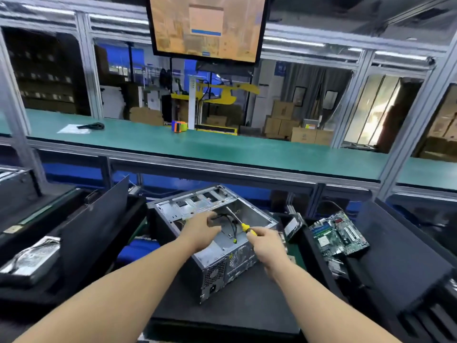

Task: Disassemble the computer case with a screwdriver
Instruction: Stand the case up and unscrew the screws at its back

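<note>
An open grey computer case (217, 266) lies on its side on a black mat, its inside facing up. My right hand (265, 243) grips a screwdriver (241, 222) with a yellow and black handle; its metal shaft points up and left into the case. My left hand (201, 229) reaches into the case and holds a bundle of black cables (228, 220) with yellow tips. The screwdriver's tip is deep in the case, by the drive bay frame (197, 201).
A green motherboard (337, 233) lies right of the case, with a small black part (293, 225) between them. A black side panel (99, 216) leans at left, and a tray with a metal drive (32, 258) sits further left. A green shelf (197, 144) runs behind.
</note>
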